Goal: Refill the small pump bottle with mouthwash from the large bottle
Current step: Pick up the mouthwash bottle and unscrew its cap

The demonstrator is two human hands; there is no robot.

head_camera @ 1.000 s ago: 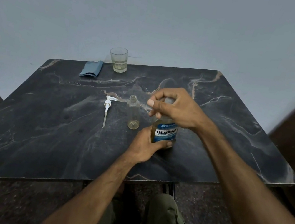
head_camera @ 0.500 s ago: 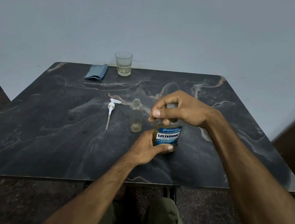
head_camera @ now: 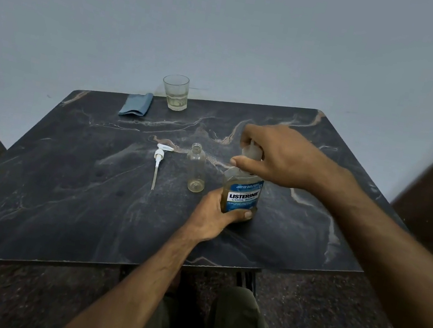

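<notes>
The large mouthwash bottle (head_camera: pixel 241 194), amber liquid with a blue label, stands upright on the dark marble table (head_camera: pixel 66 196). My left hand (head_camera: pixel 214 215) wraps its lower body. My right hand (head_camera: pixel 274 156) grips the pale cap (head_camera: pixel 252 151) on top of the bottle from above. Just left of it stands the small clear bottle (head_camera: pixel 195 171), uncapped, with only a trace of liquid at its bottom. Its white pump head (head_camera: pixel 158 164) with the long dip tube lies flat on the table further left.
A clear glass (head_camera: pixel 174 96) with a little pale liquid stands at the table's far edge, a folded blue cloth (head_camera: pixel 136 104) beside it. A grey wall rises behind. My legs show under the near edge; dark panels flank both sides.
My right hand has shifted its hold on the cap, fingers turning round it. The left hand keeps the bottle still. The camera has tilted slightly.
</notes>
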